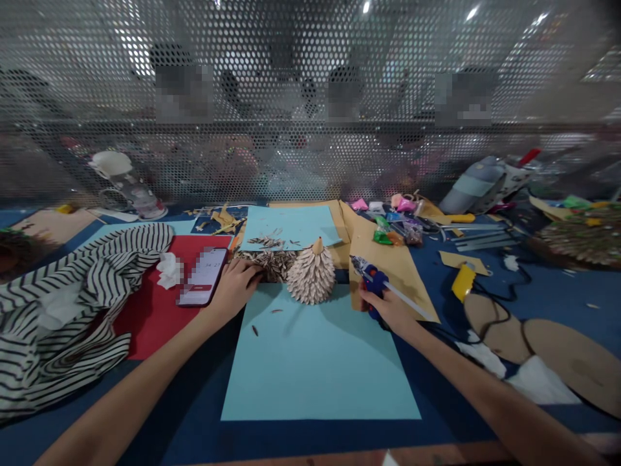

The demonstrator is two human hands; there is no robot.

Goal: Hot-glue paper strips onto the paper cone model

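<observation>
A cone covered in pale seed scales (311,277) stands upright at the far edge of a light blue paper sheet (315,362). My left hand (236,286) reaches into a pile of seeds (272,262) just left of the cone, fingers curled into the pile; what they hold is hidden. My right hand (388,309) grips a blue glue gun (372,279) with a white glue stick poking out behind; its nozzle points toward the cone from the right.
A phone (204,276) and crumpled tissue lie on red paper (150,310), next to a striped cloth (63,310). Brown paper (398,259), a yellow tape holder (463,281), cardboard discs (557,356) and craft clutter fill the right. A perforated metal screen (310,97) stands behind the table.
</observation>
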